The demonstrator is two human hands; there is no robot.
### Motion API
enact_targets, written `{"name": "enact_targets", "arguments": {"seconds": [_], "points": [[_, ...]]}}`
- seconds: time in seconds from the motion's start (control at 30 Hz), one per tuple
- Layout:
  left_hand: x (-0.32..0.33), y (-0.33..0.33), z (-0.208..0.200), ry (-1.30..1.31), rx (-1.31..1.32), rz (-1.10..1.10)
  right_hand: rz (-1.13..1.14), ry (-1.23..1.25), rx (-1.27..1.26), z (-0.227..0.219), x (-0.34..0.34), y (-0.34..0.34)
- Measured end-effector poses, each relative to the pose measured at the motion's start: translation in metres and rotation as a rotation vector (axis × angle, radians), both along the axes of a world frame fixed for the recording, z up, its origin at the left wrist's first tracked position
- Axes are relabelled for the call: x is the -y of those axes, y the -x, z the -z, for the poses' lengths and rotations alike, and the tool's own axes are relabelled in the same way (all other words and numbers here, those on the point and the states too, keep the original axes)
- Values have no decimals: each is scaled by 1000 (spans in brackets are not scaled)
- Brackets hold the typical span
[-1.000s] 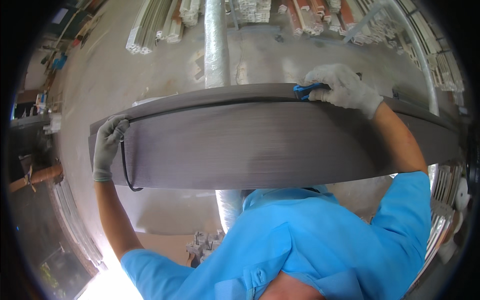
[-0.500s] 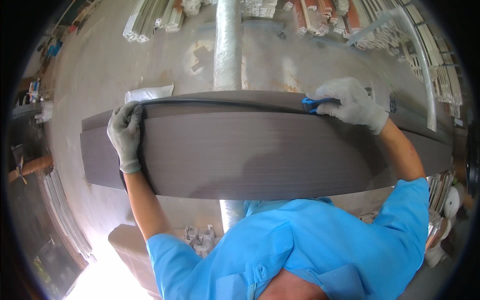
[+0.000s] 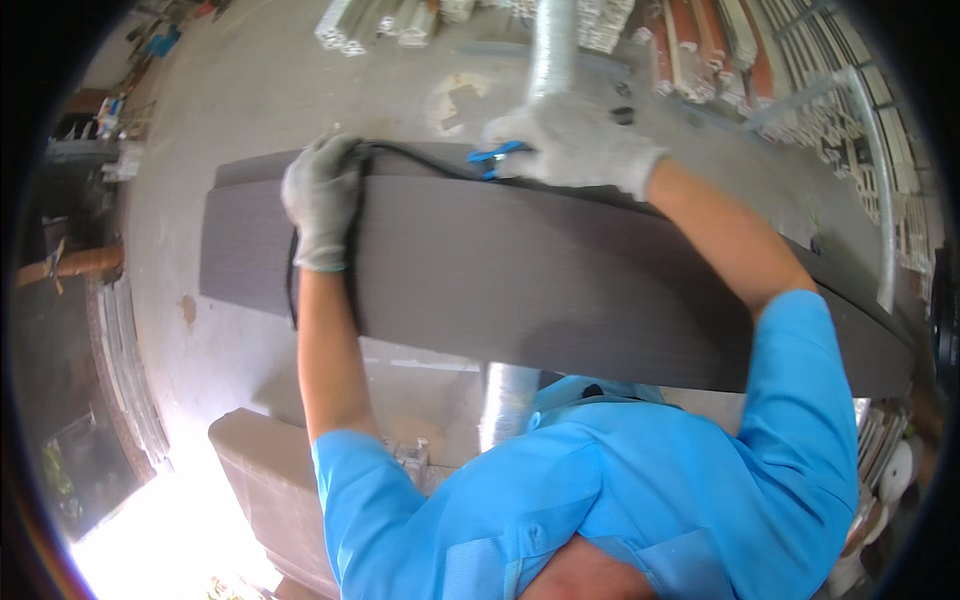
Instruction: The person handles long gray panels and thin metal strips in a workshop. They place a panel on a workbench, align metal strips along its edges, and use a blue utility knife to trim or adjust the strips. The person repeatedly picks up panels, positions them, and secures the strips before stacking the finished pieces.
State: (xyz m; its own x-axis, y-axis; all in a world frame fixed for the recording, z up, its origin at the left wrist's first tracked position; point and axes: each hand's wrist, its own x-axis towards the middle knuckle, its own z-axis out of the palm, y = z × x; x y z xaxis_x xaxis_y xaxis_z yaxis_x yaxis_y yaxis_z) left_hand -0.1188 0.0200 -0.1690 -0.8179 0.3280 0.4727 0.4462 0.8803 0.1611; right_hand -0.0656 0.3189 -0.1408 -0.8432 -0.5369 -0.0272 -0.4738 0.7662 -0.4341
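Observation:
Two long, dark grey-brown boards (image 3: 480,260) lie one behind the other across the front of me. A black strip (image 3: 420,158) loops around their left part and runs along the far side toward the right. My gloved left hand (image 3: 322,195) is closed on this strip at the boards' far left edge. My gloved right hand (image 3: 575,140) grips a small blue-handled tool (image 3: 497,158) over the far edge, at the strip's right end. The tool's working end is too blurred to make out, and the right fingers are partly hidden behind the hand.
A plastic-wrapped tube (image 3: 553,50) runs beneath the boards. Bundles of white profiles (image 3: 380,22) and red-brown ones (image 3: 690,50) lie on the floor at the back. A metal rail (image 3: 875,190) stands at the right. A brown padded block (image 3: 265,480) sits at the lower left.
My right hand has moved left with the blue-handled tool, closer to my left hand. The strip between them now spans a shorter length. The boards appear more slanted, and the view has shifted.

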Motion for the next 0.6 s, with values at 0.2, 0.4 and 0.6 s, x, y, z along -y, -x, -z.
{"name": "enact_targets", "arguments": {"seconds": [0.2,0.4,0.6], "points": [[36,-16,-45,368,-97,249,112,4,-73,-3,9,-14],[78,-52,-56,251,491,414,277,11,3,-7,20,-21],[177,-75,-55,-791,1500,448,369,1,28,-1,15,-28]]}}
